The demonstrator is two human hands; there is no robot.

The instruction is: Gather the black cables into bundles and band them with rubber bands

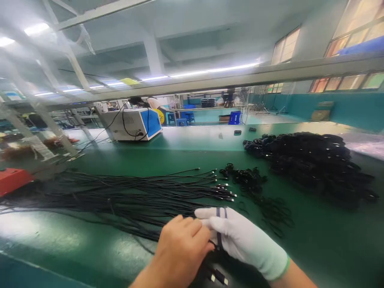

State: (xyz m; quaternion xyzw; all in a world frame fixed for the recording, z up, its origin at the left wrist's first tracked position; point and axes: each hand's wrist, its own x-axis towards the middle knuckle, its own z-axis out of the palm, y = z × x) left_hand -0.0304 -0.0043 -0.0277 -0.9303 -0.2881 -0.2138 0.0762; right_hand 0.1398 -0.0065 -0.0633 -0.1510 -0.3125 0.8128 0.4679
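My left hand [183,247] is bare, its fingers curled and pressed against the fingers of my right hand. A white glove with a green cuff covers my right hand [244,239], which is bent around a black cable. Black bands [221,213] loop over the gloved fingers. Below both hands show the cable's USB plugs [221,277], with light metal tips. Most of the cable is hidden by my hands. Just beyond them lies a spread of long black cables [144,196], their metal plug ends pointing right.
Right of my hands are a small heap of black bands [274,212], tangled black pieces [247,178] and a large pile of coiled black cables [318,168]. A white-and-blue machine [132,125] stands at the back of the green table [186,160]. A red object [13,181] is far left.
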